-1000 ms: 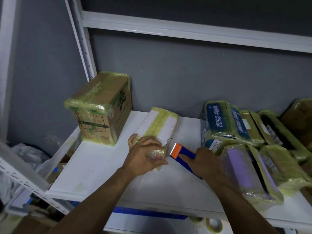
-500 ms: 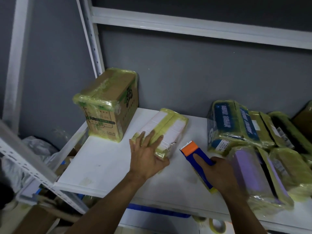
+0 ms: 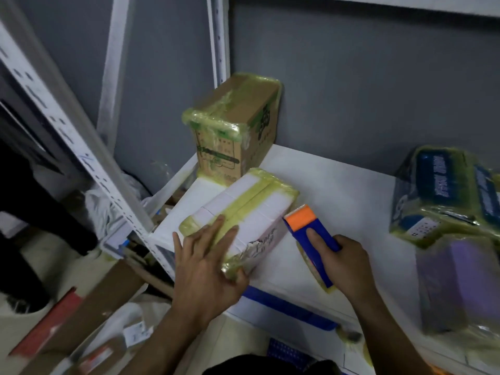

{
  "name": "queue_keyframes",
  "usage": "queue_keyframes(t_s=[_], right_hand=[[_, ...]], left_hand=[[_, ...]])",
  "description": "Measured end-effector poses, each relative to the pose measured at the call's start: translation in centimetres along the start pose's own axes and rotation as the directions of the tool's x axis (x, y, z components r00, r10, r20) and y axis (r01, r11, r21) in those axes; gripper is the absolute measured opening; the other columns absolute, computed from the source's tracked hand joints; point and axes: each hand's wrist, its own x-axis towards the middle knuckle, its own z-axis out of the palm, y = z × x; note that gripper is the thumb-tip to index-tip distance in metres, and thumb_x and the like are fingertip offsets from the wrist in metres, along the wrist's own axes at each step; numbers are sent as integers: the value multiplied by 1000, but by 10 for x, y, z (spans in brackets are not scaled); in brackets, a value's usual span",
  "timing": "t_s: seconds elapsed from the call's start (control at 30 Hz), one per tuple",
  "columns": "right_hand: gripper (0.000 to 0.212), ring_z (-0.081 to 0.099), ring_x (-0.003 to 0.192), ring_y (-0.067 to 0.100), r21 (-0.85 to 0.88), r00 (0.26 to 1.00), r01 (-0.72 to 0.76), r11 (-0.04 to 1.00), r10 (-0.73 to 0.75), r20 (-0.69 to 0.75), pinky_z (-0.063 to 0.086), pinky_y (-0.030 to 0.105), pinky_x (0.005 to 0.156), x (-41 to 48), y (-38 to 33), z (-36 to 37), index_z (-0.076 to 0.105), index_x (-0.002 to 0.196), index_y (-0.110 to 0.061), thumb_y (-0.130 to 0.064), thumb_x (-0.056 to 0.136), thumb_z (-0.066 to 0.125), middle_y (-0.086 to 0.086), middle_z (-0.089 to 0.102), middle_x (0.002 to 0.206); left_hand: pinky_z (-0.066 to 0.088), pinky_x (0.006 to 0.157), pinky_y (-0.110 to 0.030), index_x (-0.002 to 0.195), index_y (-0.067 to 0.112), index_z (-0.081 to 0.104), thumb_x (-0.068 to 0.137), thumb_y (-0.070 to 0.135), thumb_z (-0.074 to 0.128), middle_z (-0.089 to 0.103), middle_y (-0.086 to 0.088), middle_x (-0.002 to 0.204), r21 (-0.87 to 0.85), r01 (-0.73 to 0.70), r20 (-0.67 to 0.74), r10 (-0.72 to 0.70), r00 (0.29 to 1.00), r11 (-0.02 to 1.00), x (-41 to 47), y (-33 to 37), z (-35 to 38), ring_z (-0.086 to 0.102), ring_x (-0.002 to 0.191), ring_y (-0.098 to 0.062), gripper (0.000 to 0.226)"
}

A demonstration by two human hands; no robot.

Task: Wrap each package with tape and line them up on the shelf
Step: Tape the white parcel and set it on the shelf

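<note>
A flat white package [image 3: 251, 212] banded with yellow tape lies on the white shelf [image 3: 346, 201], close to the front left corner. My left hand [image 3: 208, 266] rests on its near end, fingers spread flat on top and thumb against the end face. Just right of it, my right hand [image 3: 343, 263] grips a blue tape dispenser [image 3: 311, 239] with an orange cutter head, holding it on the shelf beside the package. A taped cardboard box [image 3: 235, 128] stands upright at the back left corner.
Several taped packages crowd the right side: a blue-printed one [image 3: 446, 193] and a purple one [image 3: 457, 285]. A white slotted upright [image 3: 70, 125] crosses the left. Cardboard boxes [image 3: 89, 315] and bags lie on the floor below left.
My view has swung left and down. The white package has slid toward the shelf's front left corner under my left hand. My right hand keeps the dispenser beside it.
</note>
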Motion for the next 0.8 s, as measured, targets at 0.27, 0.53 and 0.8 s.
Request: queue_keyframes(t_s=[0.27,0.53,0.8], right_hand=[[66,67,55,16,147,975,44,988,-74,207,49,29,54,6,-40,38,61,76,-7,-72,83,68,3,69,65],[72,72,63,14,183,974,49,982,-88,209,59,34,59,9,-42,34,66,85,-11,-81,71,61,-2,72,70],[72,71,60,14,199,985,43,979,-74,153,53,26,55,7,-29,14,65,82,-10,-81,69,60,-2,71,69]], left_hand=[[9,121,-67,148,37,50,90,58,63,42,9,158,212,42,53,-54,997,976,0,-8,-13,34,149,-27,63],[19,117,-69,143,30,54,93,47,64,52,3,151,253,181,-33,-178,983,950,19,0,0,46,137,-28,54],[24,110,-76,142,23,58,78,25,84,58,-2,143,314,259,-27,-264,964,913,27,-14,1,51,122,-36,69]])
